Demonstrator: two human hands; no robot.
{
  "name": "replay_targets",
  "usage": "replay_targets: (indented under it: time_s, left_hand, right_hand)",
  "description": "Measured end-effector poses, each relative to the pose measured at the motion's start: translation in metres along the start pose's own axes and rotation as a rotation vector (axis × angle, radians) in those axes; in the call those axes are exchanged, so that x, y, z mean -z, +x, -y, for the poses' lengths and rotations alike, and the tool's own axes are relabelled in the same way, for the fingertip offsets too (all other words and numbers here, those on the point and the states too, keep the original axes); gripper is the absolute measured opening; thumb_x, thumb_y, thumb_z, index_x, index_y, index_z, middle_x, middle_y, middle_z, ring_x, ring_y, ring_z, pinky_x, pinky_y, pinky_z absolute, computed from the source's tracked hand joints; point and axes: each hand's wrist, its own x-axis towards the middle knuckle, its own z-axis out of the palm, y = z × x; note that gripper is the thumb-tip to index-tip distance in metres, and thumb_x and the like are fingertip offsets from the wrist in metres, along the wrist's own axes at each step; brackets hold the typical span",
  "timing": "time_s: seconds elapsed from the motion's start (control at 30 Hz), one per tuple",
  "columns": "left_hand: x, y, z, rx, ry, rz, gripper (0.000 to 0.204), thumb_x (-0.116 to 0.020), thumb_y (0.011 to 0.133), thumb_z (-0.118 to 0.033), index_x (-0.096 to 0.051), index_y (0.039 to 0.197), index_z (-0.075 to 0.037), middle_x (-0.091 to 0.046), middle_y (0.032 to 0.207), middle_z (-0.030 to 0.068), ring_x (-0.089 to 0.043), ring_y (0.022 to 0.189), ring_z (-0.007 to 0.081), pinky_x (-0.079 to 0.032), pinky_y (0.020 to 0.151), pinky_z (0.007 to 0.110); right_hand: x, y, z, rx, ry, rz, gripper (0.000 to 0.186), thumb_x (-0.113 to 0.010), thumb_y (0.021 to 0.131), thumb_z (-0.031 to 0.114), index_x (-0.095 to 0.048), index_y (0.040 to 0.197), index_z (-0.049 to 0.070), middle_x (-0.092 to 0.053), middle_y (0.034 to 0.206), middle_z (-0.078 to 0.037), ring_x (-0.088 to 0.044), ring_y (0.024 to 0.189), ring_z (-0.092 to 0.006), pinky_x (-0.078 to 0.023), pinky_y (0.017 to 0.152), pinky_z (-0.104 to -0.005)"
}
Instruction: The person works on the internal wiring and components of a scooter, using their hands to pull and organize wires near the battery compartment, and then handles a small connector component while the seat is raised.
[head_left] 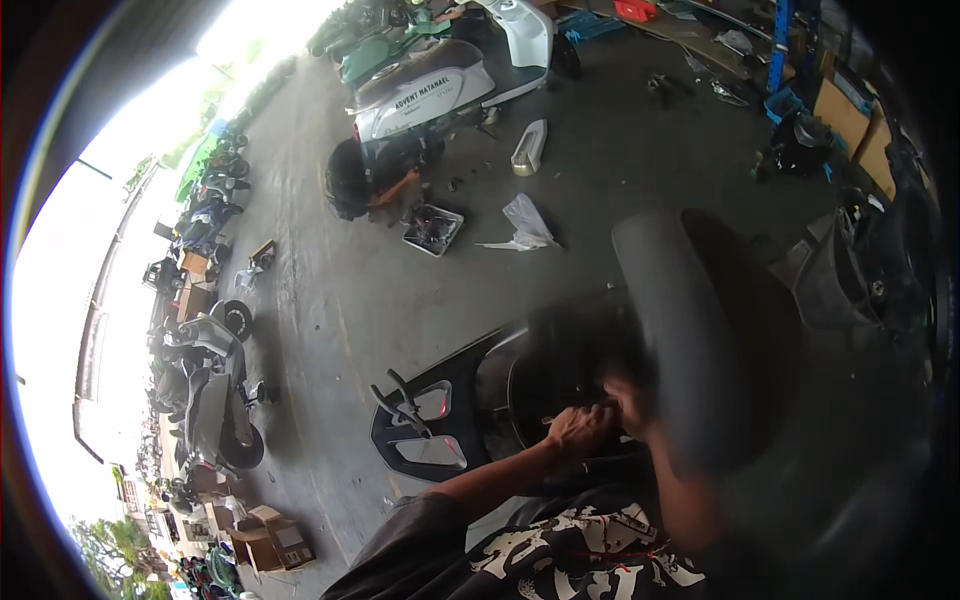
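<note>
Below me stands a dark scooter (pixel 490 375) with its seat (pixel 675 330) tipped up on the right. My left hand (pixel 580 428) reaches into the open space under the seat, its fingers closed. Beside it, nearly touching, my right hand (pixel 628 408) is closed too and somewhat blurred. Whatever the two hands grip is dark and hidden among the fingers. On the scooter's tail, to the left of my hands, lies a dark two-handled tool resembling pliers (pixel 405 408).
A metal tray with dark parts (pixel 433 230), a clear plastic bag (pixel 528 222) and a pale panel (pixel 529 147) lie on the floor ahead. Beyond is a white motorcycle (pixel 425 100). Another scooter (pixel 222 385) and a cardboard box (pixel 270 540) stand left; dark scooter bodywork (pixel 835 270) is at right.
</note>
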Motion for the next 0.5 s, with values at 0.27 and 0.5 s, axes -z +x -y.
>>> replay_targets:
  time_s: [0.27,0.5]
  left_hand:
    - [0.002,0.006,0.000,0.184,-0.308,0.130,0.015,-0.062,0.079,-0.021,-0.062,0.088,-0.009,-0.067,0.088,0.0097,-0.067,0.068,0.0244,-0.050,0.053,0.037]
    - [-0.002,0.039,0.002,0.320,-0.423,0.082,0.028,-0.069,0.075,-0.021,-0.066,0.094,0.000,-0.068,0.083,0.0195,-0.068,0.081,0.0367,-0.056,0.066,0.043]
  right_hand:
    - [0.000,-0.019,0.077,-0.448,-0.482,-0.379,0.033,-0.054,0.091,0.030,-0.058,0.106,0.001,-0.059,0.104,-0.017,-0.058,0.096,-0.0215,-0.049,0.077,-0.0350]
    - [-0.037,-0.068,0.072,-0.760,0.510,-0.294,0.052,-0.066,0.083,0.011,-0.043,0.129,0.005,-0.054,0.121,-0.007,-0.056,0.104,-0.0161,-0.050,0.082,-0.0321]
